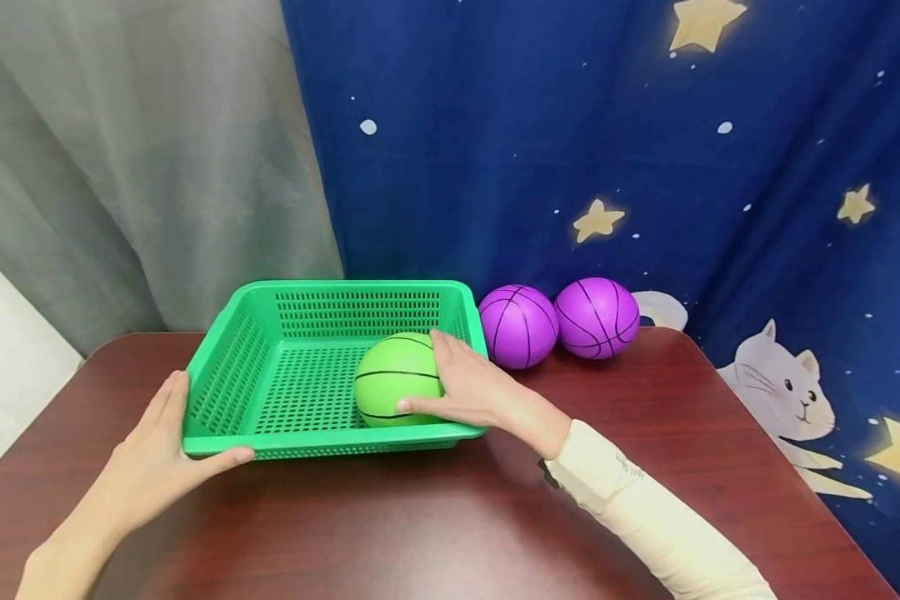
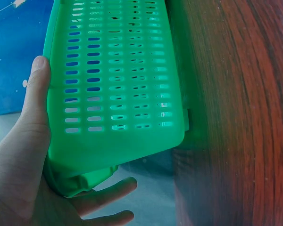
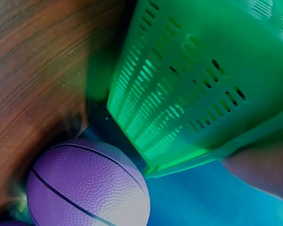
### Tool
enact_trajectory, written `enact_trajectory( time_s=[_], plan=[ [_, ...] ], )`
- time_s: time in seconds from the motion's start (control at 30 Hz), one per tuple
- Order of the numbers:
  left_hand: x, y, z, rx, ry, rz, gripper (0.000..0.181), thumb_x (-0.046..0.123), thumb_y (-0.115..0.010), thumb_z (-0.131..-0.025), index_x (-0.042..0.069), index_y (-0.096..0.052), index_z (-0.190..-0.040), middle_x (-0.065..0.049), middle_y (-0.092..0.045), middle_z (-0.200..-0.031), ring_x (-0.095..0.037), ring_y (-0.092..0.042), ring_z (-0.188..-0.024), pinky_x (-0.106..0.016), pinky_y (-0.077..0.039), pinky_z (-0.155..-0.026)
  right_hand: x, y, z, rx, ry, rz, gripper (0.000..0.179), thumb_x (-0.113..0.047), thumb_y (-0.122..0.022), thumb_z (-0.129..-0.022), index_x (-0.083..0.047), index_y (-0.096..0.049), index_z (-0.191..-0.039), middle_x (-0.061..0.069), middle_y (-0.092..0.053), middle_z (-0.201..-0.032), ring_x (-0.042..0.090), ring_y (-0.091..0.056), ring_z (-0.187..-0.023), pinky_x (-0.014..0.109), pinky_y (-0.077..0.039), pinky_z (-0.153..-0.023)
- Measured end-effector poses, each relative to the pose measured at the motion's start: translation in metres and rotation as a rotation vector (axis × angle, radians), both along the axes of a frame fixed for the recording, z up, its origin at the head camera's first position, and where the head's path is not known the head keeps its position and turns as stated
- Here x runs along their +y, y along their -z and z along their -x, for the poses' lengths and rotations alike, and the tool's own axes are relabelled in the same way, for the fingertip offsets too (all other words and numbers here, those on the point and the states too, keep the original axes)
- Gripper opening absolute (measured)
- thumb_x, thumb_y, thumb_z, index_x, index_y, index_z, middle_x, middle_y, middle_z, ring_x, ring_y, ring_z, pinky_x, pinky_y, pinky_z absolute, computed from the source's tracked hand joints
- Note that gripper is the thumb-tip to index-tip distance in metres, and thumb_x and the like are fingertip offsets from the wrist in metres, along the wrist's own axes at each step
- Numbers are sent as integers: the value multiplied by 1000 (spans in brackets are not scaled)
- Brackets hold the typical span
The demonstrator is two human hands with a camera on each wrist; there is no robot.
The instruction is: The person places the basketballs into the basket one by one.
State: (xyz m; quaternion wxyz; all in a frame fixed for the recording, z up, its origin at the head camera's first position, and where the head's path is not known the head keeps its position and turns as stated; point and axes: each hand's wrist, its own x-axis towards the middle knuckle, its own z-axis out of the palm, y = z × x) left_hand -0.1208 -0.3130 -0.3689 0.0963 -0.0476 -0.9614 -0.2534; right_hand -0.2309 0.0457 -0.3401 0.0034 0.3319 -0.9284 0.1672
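Note:
A green plastic basket (image 1: 330, 442) with slotted walls stands on the brown table. At its near left corner is my left hand (image 1: 142, 458), thumb along the front rim and fingers straight along the left side. The left wrist view shows the basket corner (image 2: 118, 148) between the spread thumb and fingers. Inside the basket's right part is a light green ball (image 1: 390, 375) with black lines. My right hand (image 1: 472, 387) reaches over the right rim and holds this ball, thumb in front and fingers over its right side. The ball's underside is hidden.
Two purple balls (image 1: 519, 327) with black lines sit side by side right of the basket, one close to its wall. Behind the table (image 1: 435, 517) hang a grey curtain (image 1: 157, 150) and a blue star-patterned curtain (image 1: 495, 167).

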Motion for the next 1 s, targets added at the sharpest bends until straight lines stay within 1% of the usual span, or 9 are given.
enact_trajectory(
  time_s=[0.1,0.17,0.3,0.4,0.5,0.57,0.67,0.77,1.0],
  plan=[
    [1,-1,2,-12,1,-3,117,50,-73,-75,15,11,-149,-15,4,-154,-53,-21,-127,-70,-30,-79,4,-2,0,-33,14,16,105,-75,-45,-79,2,-18,-146,12,-27,-149,21,-26,-136,31,-22,-109],
    [2,-1,3,-9,2,-3,117,50,-73,-75,15,10,-149,-15,3,-154,-54,-24,-125,-69,-31,-78,7,-3,0,-54,23,28,104,-74,-42,-81,1,-14,-147,11,-21,-151,20,-21,-138,31,-18,-109],
    [3,-2,3,-12,0,4,117,51,-72,-75,14,11,-149,-15,3,-154,-54,-24,-125,-70,-31,-78,14,-5,1,-74,36,83,102,-74,-40,-81,-3,-12,-149,9,-18,-153,17,-18,-138,31,-18,-109],
    [2,-2,2,-14,-4,8,117,50,-72,-75,14,11,-149,-16,4,-154,-54,-23,-125,-70,-31,-77,19,-7,2,-70,42,123,101,-75,-38,-81,-5,-11,-149,8,-17,-153,16,-17,-138,33,-19,-109],
    [0,-3,0,-5,-9,11,117,50,-73,-75,14,9,-149,-15,2,-154,-53,-25,-125,-69,-32,-77,27,-8,5,-36,38,177,97,-72,-39,-84,-6,-12,-149,10,-18,-153,18,-18,-138,36,-20,-109],
    [0,-3,0,-6,-9,11,116,49,-73,-75,15,9,-150,-15,2,-154,-53,-25,-125,-69,-32,-76,35,-10,6,3,34,214,91,-67,-40,-87,-6,-14,-149,10,-21,-152,18,-20,-138,38,-21,-109],
    [0,-1,0,-8,-9,10,116,49,-73,-75,15,10,-149,-14,3,-154,-53,-24,-125,-69,-31,-76,53,-11,9,61,54,249,85,-61,-42,-90,-4,-18,-148,12,-25,-150,21,-22,-137,41,-22,-108],
    [1,-1,0,-9,-10,3,116,49,-73,-75,16,9,-149,-13,3,-154,-53,-24,-126,-69,-31,-77,76,-9,13,128,108,271,81,-56,-46,-91,-2,-22,-146,13,-27,-148,23,-24,-137,44,-23,-108],
    [0,-1,0,9,0,2,116,49,-74,-74,15,6,-150,-14,0,-154,-52,-27,-123,-68,-33,-76,137,-5,29,292,317,332,80,-45,-59,-88,1,-25,-144,20,-29,-145,33,-26,-134,49,-21,-107]
  ],
)
